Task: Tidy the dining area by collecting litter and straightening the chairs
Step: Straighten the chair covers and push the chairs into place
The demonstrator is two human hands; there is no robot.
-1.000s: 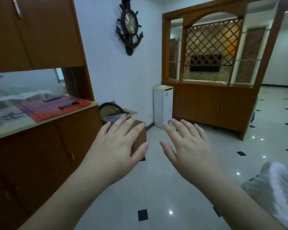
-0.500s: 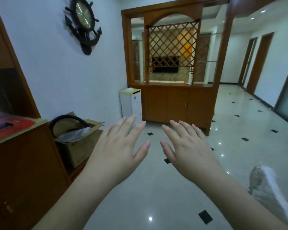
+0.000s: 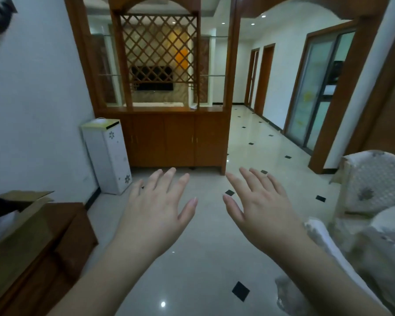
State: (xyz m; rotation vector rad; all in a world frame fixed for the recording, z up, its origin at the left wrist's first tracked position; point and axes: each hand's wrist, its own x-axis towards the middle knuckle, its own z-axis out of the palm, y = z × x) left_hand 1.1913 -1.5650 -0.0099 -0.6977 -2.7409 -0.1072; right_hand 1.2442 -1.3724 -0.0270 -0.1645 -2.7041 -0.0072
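Note:
My left hand [image 3: 156,208] and my right hand [image 3: 258,206] are stretched out in front of me at waist height, palms down, fingers spread and straight, holding nothing. At the right edge stands a chair with a white lace cover [image 3: 374,181], and beside it, lower right, a cloth-covered piece of furniture [image 3: 379,242]. A crumpled piece of clear plastic [image 3: 287,295] lies on the floor at the lower right, partly hidden behind my right forearm.
A wooden divider cabinet with lattice [image 3: 169,137] stands straight ahead. A white box-shaped unit [image 3: 107,156] is against the left wall. An open cardboard box [image 3: 12,233] sits on a low wooden stand at lower left. The glossy tiled floor [image 3: 255,137] runs into a hallway on the right.
The view has swung to the right: the sideboard and wall clock slid out on the left, the covered chair came in on the right. Both hands stayed spread and empty.

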